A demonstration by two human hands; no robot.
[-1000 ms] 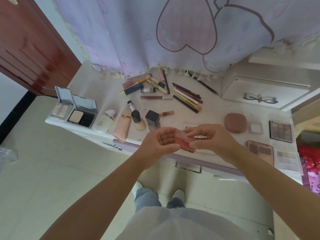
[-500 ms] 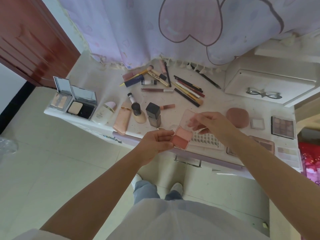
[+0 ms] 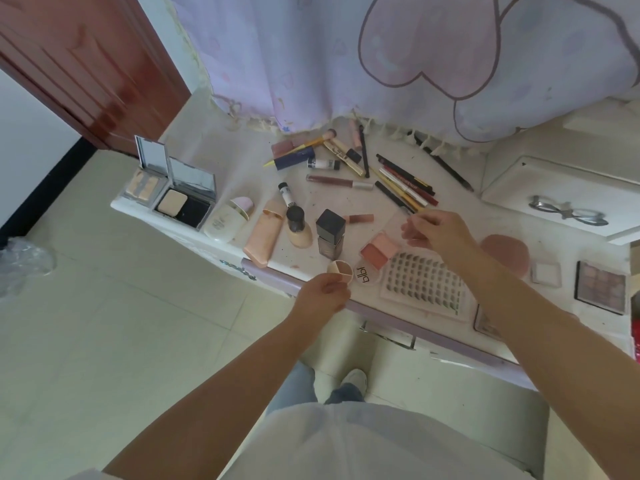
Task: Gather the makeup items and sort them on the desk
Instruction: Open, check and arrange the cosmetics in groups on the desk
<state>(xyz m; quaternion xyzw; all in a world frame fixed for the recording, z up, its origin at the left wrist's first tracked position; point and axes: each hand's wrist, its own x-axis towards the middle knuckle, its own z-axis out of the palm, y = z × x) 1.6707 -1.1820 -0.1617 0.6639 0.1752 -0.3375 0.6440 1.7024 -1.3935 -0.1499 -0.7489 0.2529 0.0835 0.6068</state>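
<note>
A two-tone pink blush palette lies open on the white desk, its clear lid tilted up. My right hand is over it, with its fingertips pinching the raised lid's top edge. At the desk's front edge my left hand grips a small round three-shade pot. The pot's clear lid lies beside it. A tray of false lashes sits under my right forearm.
Two open mirror compacts stand at the desk's left end. Bottles and tubes stand mid-desk, with pencils and lip products behind. A pink puff case and an eyeshadow palette lie right. A drawer box stands behind them.
The blush palette went from both hands down onto the desk with its lid opened. My left hand let go of it and moved to the round pot at the front edge.
</note>
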